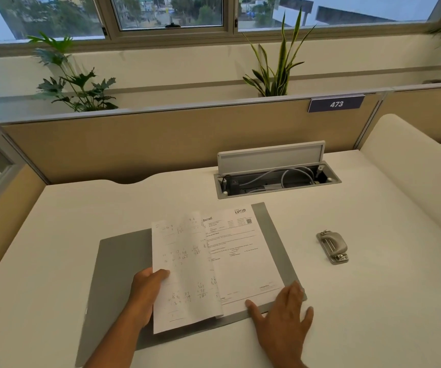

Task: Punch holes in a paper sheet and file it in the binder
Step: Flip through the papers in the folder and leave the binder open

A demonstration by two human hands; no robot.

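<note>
A grey binder (118, 261) lies open on the white desk in front of me. A printed sheet (240, 261) rests flat on its right half. My left hand (147, 290) grips the left edge of a handwritten paper sheet (182, 266) and holds it lifted and tilted over the binder's spine. My right hand (285, 312) lies flat with fingers spread on the binder's lower right corner, pressing it down. A grey metal hole punch (333, 247) stands alone on the desk to the right of the binder, away from both hands.
A cable box (275, 179) with its lid raised is set into the desk behind the binder. A tan partition (134, 144) with a "473" sign (336, 104) closes the far side, with potted plants behind it. A white rounded divider (413, 168) runs along the right.
</note>
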